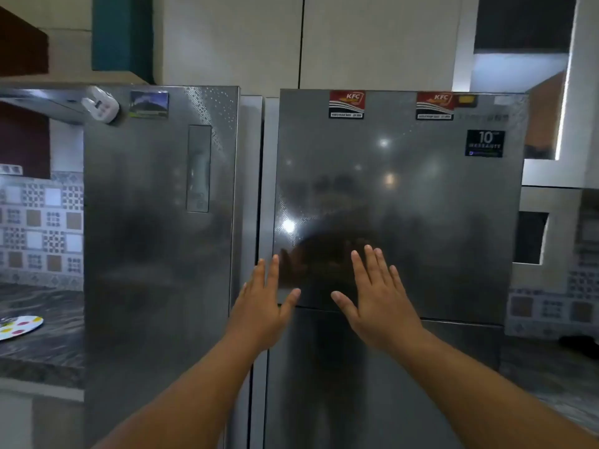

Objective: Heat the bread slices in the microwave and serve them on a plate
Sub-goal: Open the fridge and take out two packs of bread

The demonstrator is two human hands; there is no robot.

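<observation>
My left hand [264, 303] and my right hand [377, 294] are both raised in front of me, palms forward, fingers spread, holding nothing. They hover before the upper door of a grey steel fridge [421, 205], near its lower left corner. A white plate with coloured dots [19, 327] lies on the dark counter at the far left. A white microwave [557, 241] shows at the right edge, partly cut off. No bread is in view.
A second grey fridge [155, 238] stands to the left, with magnets on top and a recessed handle [198, 168]. Dark marbled counters [39, 351] flank both fridges. Patterned tiles cover the walls. Cream cabinets hang above.
</observation>
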